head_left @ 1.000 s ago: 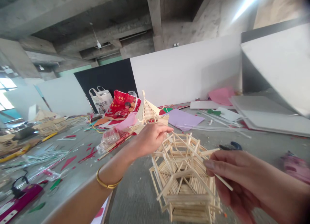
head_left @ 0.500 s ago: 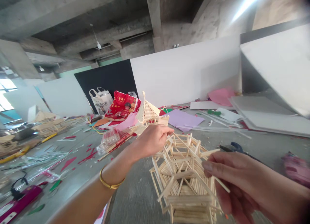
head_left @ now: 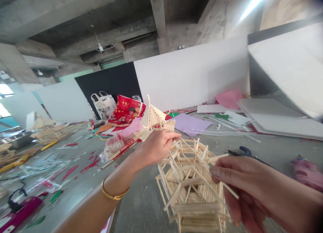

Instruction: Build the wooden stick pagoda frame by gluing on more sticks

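Observation:
A many-sided openwork frame of pale wooden sticks (head_left: 195,207) stands in front of me, with a slatted floor and a small opening near its middle. Slanting across its top is a thin wooden stick (head_left: 195,154). My left hand (head_left: 156,146), with a gold bangle on the wrist, is closed at the stick's far end, by the frame's back left rim. At the frame's right side my right hand (head_left: 246,182) pinches the near end, and a short tip pokes out below the fingers. Behind my left hand is a stick-built pointed roof (head_left: 153,117).
Dark-handled scissors (head_left: 243,151) lie beyond my right hand, near a pink pouch-like item (head_left: 306,172). Purple sheets (head_left: 193,122), a red bag (head_left: 128,110) and a clear plastic tray (head_left: 112,144) are further back. A magenta tool (head_left: 22,211) with a cord and scattered scraps lie left.
The view has shifted slightly, so the background sits a little further left. Both hands keep their grip and place on the stick; the frame has not visibly moved.

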Tool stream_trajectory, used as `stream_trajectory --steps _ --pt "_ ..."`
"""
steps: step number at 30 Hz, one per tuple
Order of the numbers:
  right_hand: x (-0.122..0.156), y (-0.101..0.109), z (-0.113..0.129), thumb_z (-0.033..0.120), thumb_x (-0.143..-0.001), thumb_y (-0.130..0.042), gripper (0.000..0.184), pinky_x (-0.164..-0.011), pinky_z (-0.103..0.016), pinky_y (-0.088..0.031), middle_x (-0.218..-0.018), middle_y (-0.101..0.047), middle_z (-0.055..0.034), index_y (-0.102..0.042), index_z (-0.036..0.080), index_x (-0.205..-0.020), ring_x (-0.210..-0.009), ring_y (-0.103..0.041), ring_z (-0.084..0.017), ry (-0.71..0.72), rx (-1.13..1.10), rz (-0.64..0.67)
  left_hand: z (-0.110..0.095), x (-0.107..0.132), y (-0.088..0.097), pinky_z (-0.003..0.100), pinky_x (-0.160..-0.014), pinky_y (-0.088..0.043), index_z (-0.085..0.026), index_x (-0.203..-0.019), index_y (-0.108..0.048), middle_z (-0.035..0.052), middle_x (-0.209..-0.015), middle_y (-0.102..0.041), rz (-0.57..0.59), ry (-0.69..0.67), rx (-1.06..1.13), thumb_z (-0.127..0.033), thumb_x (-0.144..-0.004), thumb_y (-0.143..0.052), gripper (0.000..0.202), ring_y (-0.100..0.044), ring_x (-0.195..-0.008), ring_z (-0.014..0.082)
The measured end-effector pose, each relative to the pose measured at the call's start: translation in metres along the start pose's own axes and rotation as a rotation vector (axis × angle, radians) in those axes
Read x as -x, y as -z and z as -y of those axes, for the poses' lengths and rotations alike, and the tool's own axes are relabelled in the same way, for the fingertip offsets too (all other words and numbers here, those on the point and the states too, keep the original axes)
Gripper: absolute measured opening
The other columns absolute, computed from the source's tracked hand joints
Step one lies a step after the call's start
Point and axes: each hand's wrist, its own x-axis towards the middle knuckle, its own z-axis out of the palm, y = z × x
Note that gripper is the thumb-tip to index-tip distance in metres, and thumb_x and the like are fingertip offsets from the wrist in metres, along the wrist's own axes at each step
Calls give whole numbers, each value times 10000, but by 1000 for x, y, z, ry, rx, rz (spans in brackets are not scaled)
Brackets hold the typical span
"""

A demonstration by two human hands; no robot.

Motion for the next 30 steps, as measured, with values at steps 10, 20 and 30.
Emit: stream_trajectory --steps 10,20,30 --pt "-3 1 -2 299 -936 -281 260 -303 -155 -417 -610 -604 -52 -453 151 -809 -354 -564 -136 12 -3 8 1 0 -2 271 -813 -489 -212 -1063 -670 32 -1032 -702 -1 5 43 -108 -815 -387 391 -649 -909 141" --pt "0 -1 0 366 -921 -371 294 -316 -163 -423 -618 -603 -53 -466 144 -753 -361 -541 -121 68 -13 8 0 2 -2 284 -817 -491 -223 -1054 -670 27 -1014 -708 -22 -4 50 -110 -817 -396 379 -650 -904 144" --pt "0 -3 0 389 -900 -407 311 -326 -177 -445 -631 -601 -57 -513 126 -772 -380 -540 -122 88 -9 42 -2 1 -2 258 -797 -480 -213 -1058 -670 17 -1002 -709 -3 -6 25 -107 -819 -386 385 -649 -890 133"
